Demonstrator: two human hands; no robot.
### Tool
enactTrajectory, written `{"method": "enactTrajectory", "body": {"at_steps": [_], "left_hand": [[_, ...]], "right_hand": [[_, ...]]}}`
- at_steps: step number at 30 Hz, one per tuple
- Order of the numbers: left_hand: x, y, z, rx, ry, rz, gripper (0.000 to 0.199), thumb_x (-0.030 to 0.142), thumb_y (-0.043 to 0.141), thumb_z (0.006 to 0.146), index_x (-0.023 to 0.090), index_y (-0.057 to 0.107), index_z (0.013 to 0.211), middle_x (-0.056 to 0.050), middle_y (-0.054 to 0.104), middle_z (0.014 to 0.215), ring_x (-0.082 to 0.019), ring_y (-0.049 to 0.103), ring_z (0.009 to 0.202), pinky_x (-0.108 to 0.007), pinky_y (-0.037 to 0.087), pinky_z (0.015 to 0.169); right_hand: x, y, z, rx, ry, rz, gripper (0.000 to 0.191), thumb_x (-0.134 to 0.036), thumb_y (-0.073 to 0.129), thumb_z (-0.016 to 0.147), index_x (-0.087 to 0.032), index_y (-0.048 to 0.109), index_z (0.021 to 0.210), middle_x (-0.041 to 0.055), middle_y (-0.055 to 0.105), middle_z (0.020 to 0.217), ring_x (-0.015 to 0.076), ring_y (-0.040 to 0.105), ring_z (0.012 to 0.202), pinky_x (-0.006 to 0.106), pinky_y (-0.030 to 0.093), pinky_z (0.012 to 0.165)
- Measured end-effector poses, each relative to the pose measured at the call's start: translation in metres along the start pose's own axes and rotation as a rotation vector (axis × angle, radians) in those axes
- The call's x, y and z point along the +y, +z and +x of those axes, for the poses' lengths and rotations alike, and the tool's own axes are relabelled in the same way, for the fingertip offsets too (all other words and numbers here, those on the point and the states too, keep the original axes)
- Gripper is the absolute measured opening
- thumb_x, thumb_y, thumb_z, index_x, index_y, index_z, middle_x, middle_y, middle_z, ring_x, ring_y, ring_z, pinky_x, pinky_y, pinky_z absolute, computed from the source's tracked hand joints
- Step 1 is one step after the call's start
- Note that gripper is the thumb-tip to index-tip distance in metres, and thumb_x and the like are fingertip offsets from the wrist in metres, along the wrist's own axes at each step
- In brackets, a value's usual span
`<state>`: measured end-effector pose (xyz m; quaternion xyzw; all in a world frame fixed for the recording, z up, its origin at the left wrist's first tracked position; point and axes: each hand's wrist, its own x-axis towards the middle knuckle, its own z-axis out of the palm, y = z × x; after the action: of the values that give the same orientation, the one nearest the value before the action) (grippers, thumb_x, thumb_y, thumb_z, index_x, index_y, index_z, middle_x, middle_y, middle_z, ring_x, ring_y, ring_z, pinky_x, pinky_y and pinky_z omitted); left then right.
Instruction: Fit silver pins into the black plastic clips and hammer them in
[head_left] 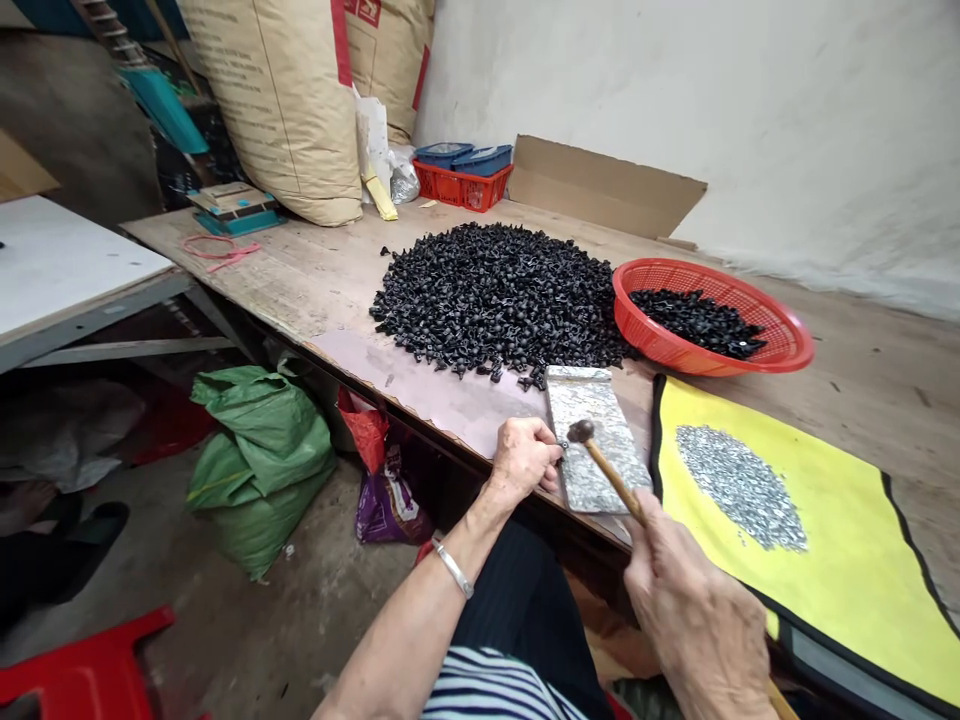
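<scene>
My left hand [523, 462] pinches a small black part [561, 445] at the edge of a scuffed metal plate [596, 435]. My right hand [694, 610] grips the wooden handle of a small hammer [611, 476], whose dark head [580, 431] hangs just above the plate. A large heap of black moulded parts [495, 295] lies on the wooden table [255, 280] beyond the plate. More of them fill a red plastic basket [712, 315]. To the right, a yellow mat [847, 560] holds a pile of tiny silver metal pieces [739, 487].
A red crate with blue boxes [461, 175] and a cardboard sheet [600, 185] stand against the wall. Large paper sacks [285, 110] rise at the back left. A green sack [259, 470] and a red stool [82, 670] are on the floor.
</scene>
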<state>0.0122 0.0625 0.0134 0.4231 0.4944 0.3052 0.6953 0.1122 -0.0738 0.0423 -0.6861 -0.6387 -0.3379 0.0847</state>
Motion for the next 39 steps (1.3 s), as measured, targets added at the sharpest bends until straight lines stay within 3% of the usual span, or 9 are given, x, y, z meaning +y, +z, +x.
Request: {"method": "enactTrajectory", "body": {"at_steps": [3,8,13,18,22,25,28,35,39], "left_hand": [[0.001,0.0,0.0,0.0,0.001,0.005,0.017,0.0,0.052,0.066,0.014,0.049,0.057,0.006,0.047,0.032,-0.01,0.045,0.026,-0.022,0.044,0.032],[0.002,0.0,-0.001,0.004,-0.001,0.008,0.018,0.001,0.053,0.066,0.015,0.048,0.056,0.006,0.046,0.031,-0.01,0.045,0.025,-0.022,0.043,0.032],[0.001,0.0,-0.001,0.011,-0.003,0.01,0.017,0.001,0.053,0.066,0.014,0.049,0.056,0.006,0.046,0.031,-0.01,0.044,0.025,-0.022,0.044,0.033],[-0.001,0.001,0.001,0.023,0.014,0.011,0.018,0.002,0.054,0.065,0.015,0.048,0.055,0.006,0.046,0.031,-0.01,0.045,0.026,-0.021,0.044,0.033],[-0.002,0.001,0.002,0.023,0.038,0.008,0.017,0.003,0.054,0.065,0.015,0.048,0.055,0.006,0.046,0.031,-0.009,0.045,0.025,-0.02,0.044,0.032],[0.0,-0.005,-0.006,0.008,0.066,0.0,0.015,0.005,0.055,0.065,0.015,0.049,0.057,0.006,0.047,0.032,-0.009,0.046,0.027,-0.02,0.043,0.032],[0.002,-0.014,-0.022,0.012,0.11,-0.009,0.013,0.009,0.059,0.065,0.015,0.05,0.058,0.006,0.049,0.035,-0.009,0.049,0.03,-0.019,0.045,0.035],[0.001,-0.033,-0.069,-0.103,0.159,-0.257,0.013,0.021,0.066,0.062,0.014,0.054,0.062,-0.001,0.06,0.047,-0.013,0.057,0.041,-0.027,0.053,0.046],[0.006,-0.036,-0.089,-0.063,0.197,-0.195,0.012,0.019,0.066,0.061,0.014,0.055,0.06,0.001,0.057,0.047,-0.013,0.057,0.042,-0.025,0.05,0.046]], "right_hand": [[0.0,-0.001,-0.002,0.123,0.073,0.046,0.041,-0.016,0.056,0.083,-0.009,0.053,0.123,0.0065,0.072,0.085,0.0122,0.061,0.051,0.024,0.039,0.046],[-0.003,0.0,-0.003,-0.065,0.029,0.018,0.026,-0.015,0.049,0.085,-0.011,0.064,0.106,0.003,0.069,0.064,0.0112,0.054,0.039,0.025,0.031,0.038],[-0.005,-0.002,-0.003,0.09,0.143,0.073,0.039,-0.017,0.051,0.085,-0.007,0.054,0.122,0.0108,0.072,0.085,0.0164,0.064,0.056,0.025,0.041,0.048],[-0.008,0.009,-0.007,-0.183,0.187,0.132,0.03,-0.02,0.045,0.087,-0.011,0.066,0.106,0.0076,0.069,0.067,0.0145,0.057,0.042,0.024,0.033,0.039],[0.008,0.026,-0.001,-0.342,0.497,0.504,0.03,-0.031,0.046,0.085,-0.014,0.062,0.105,0.0092,0.071,0.081,0.0188,0.065,0.059,0.026,0.044,0.048],[0.019,0.037,0.006,-0.473,0.628,0.703,0.03,-0.034,0.042,0.085,-0.013,0.06,0.097,0.0046,0.066,0.062,0.018,0.061,0.05,0.027,0.044,0.047],[0.021,0.04,0.01,-0.516,0.595,0.699,0.028,-0.032,0.04,0.085,-0.015,0.059,0.098,0.0005,0.061,0.054,0.0158,0.055,0.042,0.026,0.039,0.045],[0.009,0.02,0.015,-0.557,0.262,0.155,0.027,-0.031,0.038,0.09,-0.018,0.062,0.093,0.0027,0.057,0.054,0.0165,0.054,0.048,0.024,0.025,0.044],[0.005,0.001,0.018,-0.341,0.208,0.394,0.03,-0.037,0.041,0.087,-0.018,0.064,0.08,0.0087,0.063,0.072,0.0213,0.06,0.07,0.03,0.041,0.057]]}}
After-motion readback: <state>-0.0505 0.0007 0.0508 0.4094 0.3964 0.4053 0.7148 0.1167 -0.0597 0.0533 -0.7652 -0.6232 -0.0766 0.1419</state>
